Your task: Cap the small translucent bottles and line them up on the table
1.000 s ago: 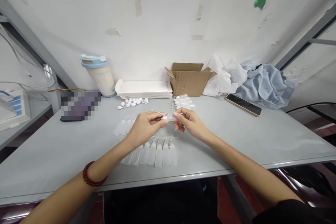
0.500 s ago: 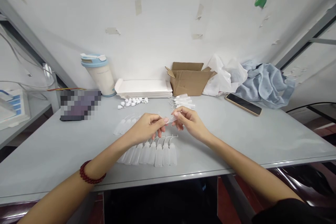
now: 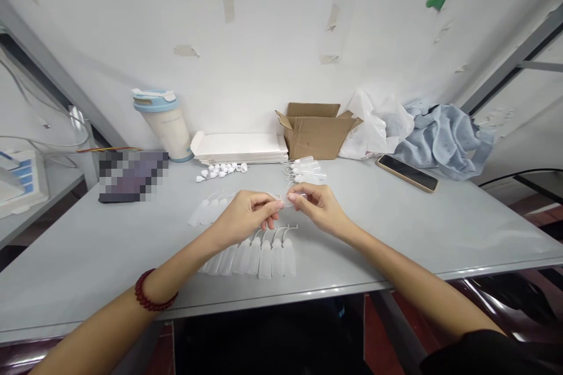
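Over the middle of the table, my left hand (image 3: 248, 214) and my right hand (image 3: 320, 208) almost meet. Both are closed in a pinch on one small translucent plastic bottle (image 3: 288, 201), mostly covered by the fingers. Nearer to me lies a row of similar bottles (image 3: 266, 259), each with a thin curved strap at its neck. My left hand and forearm partly cover that row and another group of bottles (image 3: 206, 210) behind it. Several more bottles (image 3: 310, 176) lie beyond my right hand. A heap of small white caps (image 3: 220, 171) sits beyond my left hand.
Along the wall stand a tumbler (image 3: 163, 129), a stack of white flat boxes (image 3: 240, 147), an open cardboard box (image 3: 314, 137), a white plastic bag (image 3: 373, 129) and a blue cloth (image 3: 448, 140). A phone (image 3: 407, 173) lies at right, a blurred-out dark item (image 3: 134, 176) at left.
My hands have drawn slightly closer together around the bottle, and less of it shows between the fingers. The things on the table have stayed put; the view shifted a little.
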Tool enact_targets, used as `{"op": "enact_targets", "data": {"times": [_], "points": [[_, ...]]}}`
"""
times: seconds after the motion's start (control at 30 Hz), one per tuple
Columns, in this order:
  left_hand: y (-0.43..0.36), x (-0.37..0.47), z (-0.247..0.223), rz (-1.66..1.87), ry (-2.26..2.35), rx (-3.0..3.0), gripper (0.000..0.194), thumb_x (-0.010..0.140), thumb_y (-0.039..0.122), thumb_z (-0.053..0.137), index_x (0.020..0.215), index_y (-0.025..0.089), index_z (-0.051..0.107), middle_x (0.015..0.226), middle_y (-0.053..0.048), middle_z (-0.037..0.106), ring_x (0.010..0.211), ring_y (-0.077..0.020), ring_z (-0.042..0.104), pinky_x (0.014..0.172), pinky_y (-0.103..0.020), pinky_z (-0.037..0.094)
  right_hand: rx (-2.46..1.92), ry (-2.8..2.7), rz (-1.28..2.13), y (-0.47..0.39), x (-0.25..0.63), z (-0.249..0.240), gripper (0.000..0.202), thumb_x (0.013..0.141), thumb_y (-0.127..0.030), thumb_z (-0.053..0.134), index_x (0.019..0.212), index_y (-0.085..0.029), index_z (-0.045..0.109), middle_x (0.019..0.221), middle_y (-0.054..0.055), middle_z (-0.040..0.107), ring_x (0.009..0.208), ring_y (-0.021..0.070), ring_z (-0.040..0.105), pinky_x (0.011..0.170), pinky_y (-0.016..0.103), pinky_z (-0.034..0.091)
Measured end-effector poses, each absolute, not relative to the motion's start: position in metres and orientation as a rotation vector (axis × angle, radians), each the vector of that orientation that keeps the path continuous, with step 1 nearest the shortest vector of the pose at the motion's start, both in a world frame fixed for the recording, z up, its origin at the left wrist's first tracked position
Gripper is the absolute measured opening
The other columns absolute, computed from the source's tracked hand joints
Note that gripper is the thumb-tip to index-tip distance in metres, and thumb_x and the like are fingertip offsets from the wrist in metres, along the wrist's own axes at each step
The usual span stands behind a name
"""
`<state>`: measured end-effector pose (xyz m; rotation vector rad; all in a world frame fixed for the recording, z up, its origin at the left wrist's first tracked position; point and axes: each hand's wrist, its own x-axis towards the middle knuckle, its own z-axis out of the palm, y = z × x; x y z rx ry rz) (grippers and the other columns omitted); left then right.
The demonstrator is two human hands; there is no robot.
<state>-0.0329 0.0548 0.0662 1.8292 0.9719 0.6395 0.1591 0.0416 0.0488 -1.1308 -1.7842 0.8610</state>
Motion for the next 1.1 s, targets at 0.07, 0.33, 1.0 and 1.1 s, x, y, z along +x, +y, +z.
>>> {"op": "enact_targets", "data": {"times": [0.07,0.33,1.0,1.1], "points": [[0.053,-0.032,0.064,0.709,0.977,1.996,0.032,0.088,0.035,0.052,0.064,0.017,0.062,0.060,-0.002,0.063,0.056,-0.0141,0.059,0.056,-0.024,0.045,-1.159,-1.763,0.895,0.041,0.159,0.050,0.032,0.086,-0.045,0.052,0.076,-0.016,0.063,0.057,-0.001,0.051,0.048,0.0098,0.040,0.047,0.024,0.030],[0.053,-0.031,0.050,1.053,0.938,2.425,0.017,0.086,0.029,0.055,0.078,0.016,0.062,0.071,-0.004,0.065,0.061,-0.0140,0.056,0.060,-0.026,0.043,-1.136,-1.636,1.051,0.042,0.158,0.048,0.041,0.083,-0.054,0.054,0.071,-0.015,0.060,0.051,-0.005,0.039,0.046,0.0079,0.033,0.045,0.023,0.025],[0.059,-0.034,0.069,0.625,0.923,1.634,0.038,0.089,0.040,0.050,0.066,0.012,0.061,0.056,0.000,0.058,0.049,-0.0110,0.058,0.050,-0.022,0.045,-0.968,-1.960,0.567,0.042,0.161,0.045,0.027,0.089,-0.037,0.053,0.099,-0.015,0.066,0.085,0.008,0.067,0.071,0.0156,0.058,0.060,0.026,0.044],[0.057,-0.033,0.067,0.635,0.932,1.758,0.038,0.090,0.038,0.049,0.066,0.013,0.062,0.060,-0.001,0.061,0.052,-0.0108,0.059,0.053,-0.022,0.046,-1.016,-1.914,0.672,0.042,0.161,0.047,0.028,0.089,-0.037,0.052,0.092,-0.014,0.067,0.082,0.007,0.067,0.069,0.0151,0.056,0.059,0.026,0.041]]}}
